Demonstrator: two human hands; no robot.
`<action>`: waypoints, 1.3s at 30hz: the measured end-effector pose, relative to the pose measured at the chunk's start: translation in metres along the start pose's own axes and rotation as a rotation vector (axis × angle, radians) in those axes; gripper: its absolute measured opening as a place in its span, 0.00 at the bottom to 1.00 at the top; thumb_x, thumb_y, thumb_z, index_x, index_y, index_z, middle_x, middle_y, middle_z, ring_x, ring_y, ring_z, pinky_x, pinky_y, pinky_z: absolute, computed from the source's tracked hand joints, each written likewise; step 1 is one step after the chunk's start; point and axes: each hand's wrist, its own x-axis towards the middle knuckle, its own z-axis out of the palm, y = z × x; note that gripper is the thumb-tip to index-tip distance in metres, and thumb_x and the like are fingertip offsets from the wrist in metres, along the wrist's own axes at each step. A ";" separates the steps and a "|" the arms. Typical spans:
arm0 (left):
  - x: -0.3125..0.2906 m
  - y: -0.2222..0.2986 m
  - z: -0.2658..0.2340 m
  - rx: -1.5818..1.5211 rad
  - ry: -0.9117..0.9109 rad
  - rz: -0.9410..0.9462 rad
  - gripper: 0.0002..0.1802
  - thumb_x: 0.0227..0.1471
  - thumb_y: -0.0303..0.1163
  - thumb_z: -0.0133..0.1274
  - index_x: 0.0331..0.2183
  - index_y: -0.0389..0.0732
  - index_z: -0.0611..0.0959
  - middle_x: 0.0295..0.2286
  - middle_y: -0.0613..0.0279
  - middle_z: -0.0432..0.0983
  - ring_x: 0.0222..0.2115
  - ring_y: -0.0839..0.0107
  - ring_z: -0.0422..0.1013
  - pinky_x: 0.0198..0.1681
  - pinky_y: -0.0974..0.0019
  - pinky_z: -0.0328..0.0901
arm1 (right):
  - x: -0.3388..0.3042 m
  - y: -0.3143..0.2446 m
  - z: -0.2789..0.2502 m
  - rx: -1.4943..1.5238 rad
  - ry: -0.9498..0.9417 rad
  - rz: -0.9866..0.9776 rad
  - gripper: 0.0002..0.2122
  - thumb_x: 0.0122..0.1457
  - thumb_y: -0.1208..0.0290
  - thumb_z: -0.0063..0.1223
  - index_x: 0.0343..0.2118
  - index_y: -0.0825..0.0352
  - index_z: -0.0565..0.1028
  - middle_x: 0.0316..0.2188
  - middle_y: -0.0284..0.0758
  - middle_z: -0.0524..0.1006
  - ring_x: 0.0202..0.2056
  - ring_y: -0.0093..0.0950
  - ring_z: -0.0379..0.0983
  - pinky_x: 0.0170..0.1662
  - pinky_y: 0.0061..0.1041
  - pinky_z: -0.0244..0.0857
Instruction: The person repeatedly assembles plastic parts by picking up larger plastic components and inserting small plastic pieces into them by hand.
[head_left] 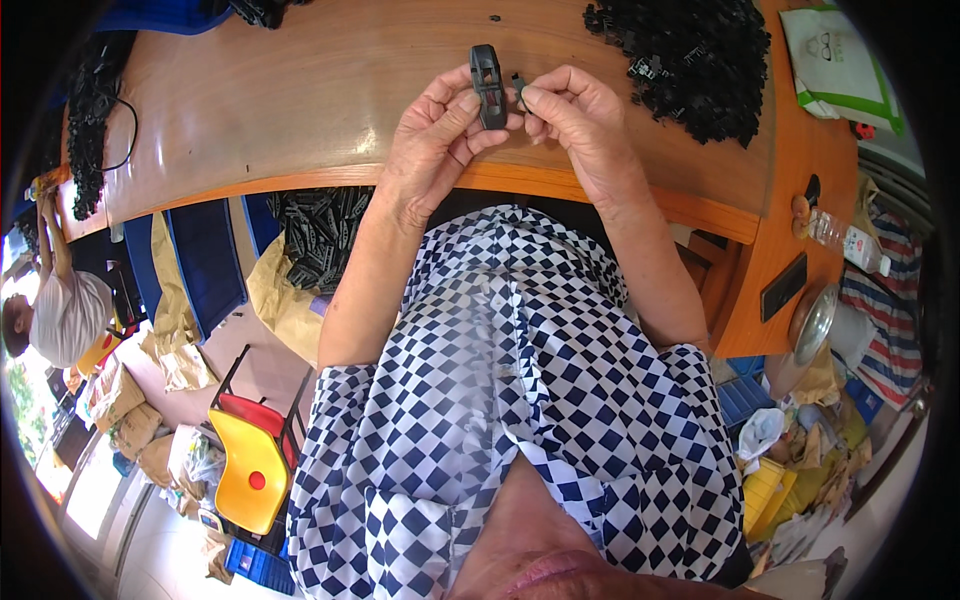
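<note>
Above the front edge of the wooden table [270, 110], my left hand [440, 125] grips a long black plastic housing [487, 85] with openings along its face, held upright between thumb and fingers. Close beside it, my right hand [580, 115] pinches a small black plastic clip [519, 88] between thumb and forefinger. The clip is near the housing's right side; whether the two touch I cannot tell. A big pile of small black plastic parts [690, 65] lies on the table to the right of my hands.
A paper-lined container of long black parts [315, 230] sits below the table edge at left. Farther left are a yellow chair [245, 470] and another person [70, 310]. On the right are a phone [783, 287], a plastic bottle [850, 243] and a white-green bag [838, 65].
</note>
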 end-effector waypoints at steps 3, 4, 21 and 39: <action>-0.001 -0.003 0.002 0.030 0.024 0.017 0.16 0.60 0.27 0.45 0.50 0.35 0.71 0.41 0.47 0.75 0.38 0.60 0.77 0.39 0.68 0.76 | -0.003 0.001 0.003 -0.031 0.037 -0.041 0.06 0.58 0.72 0.56 0.33 0.69 0.76 0.26 0.30 0.77 0.28 0.16 0.72 0.34 0.14 0.65; -0.002 -0.003 0.001 0.042 0.018 0.018 0.16 0.60 0.27 0.45 0.50 0.35 0.71 0.41 0.48 0.76 0.38 0.61 0.77 0.39 0.69 0.76 | -0.004 0.002 0.005 -0.042 0.051 -0.058 0.06 0.58 0.72 0.56 0.33 0.69 0.76 0.27 0.30 0.76 0.29 0.16 0.71 0.35 0.14 0.65; -0.005 -0.004 -0.010 0.300 0.046 0.021 0.17 0.60 0.28 0.47 0.51 0.36 0.72 0.39 0.59 0.77 0.35 0.73 0.76 0.35 0.76 0.72 | 0.000 -0.024 -0.005 -0.753 -0.168 -0.370 0.03 0.58 0.76 0.53 0.33 0.70 0.74 0.28 0.33 0.75 0.31 0.24 0.73 0.34 0.22 0.67; -0.015 -0.012 -0.004 0.617 -0.060 -0.072 0.19 0.56 0.25 0.53 0.49 0.33 0.72 0.37 0.59 0.77 0.36 0.76 0.74 0.39 0.74 0.70 | 0.008 -0.021 -0.014 -1.129 -0.439 -0.561 0.04 0.53 0.77 0.57 0.33 0.67 0.77 0.30 0.32 0.71 0.31 0.26 0.71 0.35 0.22 0.67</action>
